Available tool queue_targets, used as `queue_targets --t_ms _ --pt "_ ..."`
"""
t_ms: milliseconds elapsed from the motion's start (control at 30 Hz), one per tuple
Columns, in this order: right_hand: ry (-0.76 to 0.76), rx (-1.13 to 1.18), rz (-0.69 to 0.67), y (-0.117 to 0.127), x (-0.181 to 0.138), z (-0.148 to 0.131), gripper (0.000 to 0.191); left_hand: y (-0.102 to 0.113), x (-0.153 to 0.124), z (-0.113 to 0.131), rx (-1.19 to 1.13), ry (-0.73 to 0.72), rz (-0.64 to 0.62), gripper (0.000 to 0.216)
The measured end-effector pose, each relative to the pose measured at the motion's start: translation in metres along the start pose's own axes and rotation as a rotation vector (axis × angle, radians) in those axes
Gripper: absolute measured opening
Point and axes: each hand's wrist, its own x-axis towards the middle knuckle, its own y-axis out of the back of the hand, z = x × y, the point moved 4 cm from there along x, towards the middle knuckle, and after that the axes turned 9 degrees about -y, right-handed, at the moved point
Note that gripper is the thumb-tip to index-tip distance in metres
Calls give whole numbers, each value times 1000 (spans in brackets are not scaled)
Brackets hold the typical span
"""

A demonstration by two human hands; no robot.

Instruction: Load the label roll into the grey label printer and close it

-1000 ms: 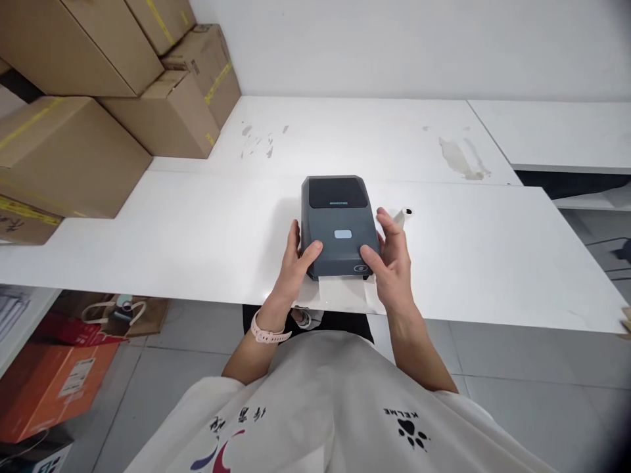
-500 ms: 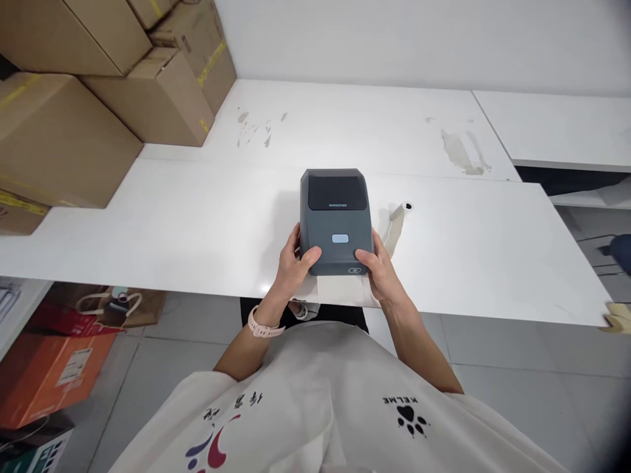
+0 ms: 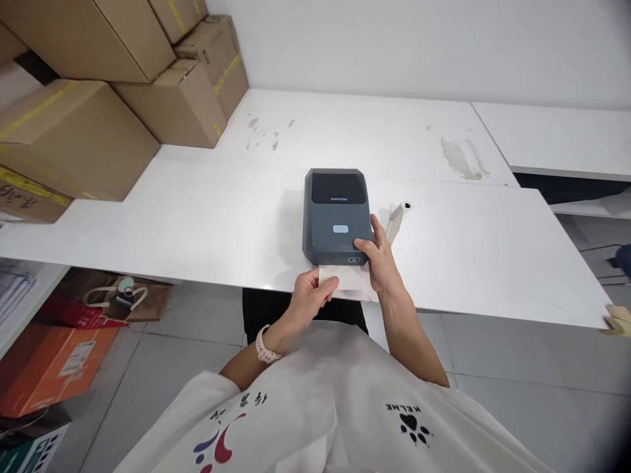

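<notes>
A dark grey label printer (image 3: pixel 325 245) with a black window and a pale blue button stands on the white table near its front edge. White label paper (image 3: pixel 345 277) sticks out from under its front side. My left hand (image 3: pixel 313 292) pinches the left edge of this paper between thumb and fingers. At the printer's front right corner is my right hand (image 3: pixel 383 263), thumb on top and fingers along the side, gripping it. Just right of the printer lies a small white paper roll (image 3: pixel 400 211) with a loose strip trailing toward my right hand.
Cardboard boxes (image 3: pixel 83 138) are stacked on the table (image 3: pixel 221 223) at the left, against the wall. Below on the left stand an orange box (image 3: pixel 64 368) and a paper bag (image 3: pixel 152 302). A worn tan corner piece (image 3: pixel 617 320) marks the table's right front corner.
My left hand has let go of the printer's left side, moved down toward me, and taken the paper's edge. My right hand has stayed on the printer. The view has shifted slightly.
</notes>
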Motion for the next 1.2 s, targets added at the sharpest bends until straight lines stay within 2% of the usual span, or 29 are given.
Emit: queue_targets --t_ms 100,133,200,300,367,467,567,633,733,833,967,1067,1100,1200 --pt "78 -92 15 -4 6 -17 110 6 -1 -2 41 -40 -56 40" --pt "100 -138 16 -6 10 -22 111 11 -1 -3 59 -74 -40 43" --pt "129 -224 23 -8 17 -28 112 24 -1 -2 89 -188 92 46" --pt "155 -299 39 -9 24 -32 109 45 2 9 121 -400 404 36" --pt "164 -315 42 -7 24 -32 108 50 9 15 148 -447 493 29" --pt "176 -311 7 0 17 -25 103 43 26 16 147 -372 395 55" --pt "202 -271 10 9 5 -10 83 33 36 13 136 -369 292 64" --pt "245 -239 52 14 -1 1 76 31 38 12 151 -412 291 65" --pt "298 -169 56 16 -2 14 78 30 37 12 160 -437 306 68" --pt "324 -123 35 16 1 13 79 30 36 20 167 -443 306 71" --pt "466 -167 44 13 6 -21 73 32 48 52 207 -585 294 67" --pt "553 -288 95 5 27 -62 80 40 77 75 268 -656 292 56" --pt "573 -355 126 1 39 -76 83 44 89 78 295 -643 300 55" --pt "633 -558 219 -7 82 -109 88 53 122 73 402 -466 253 67"
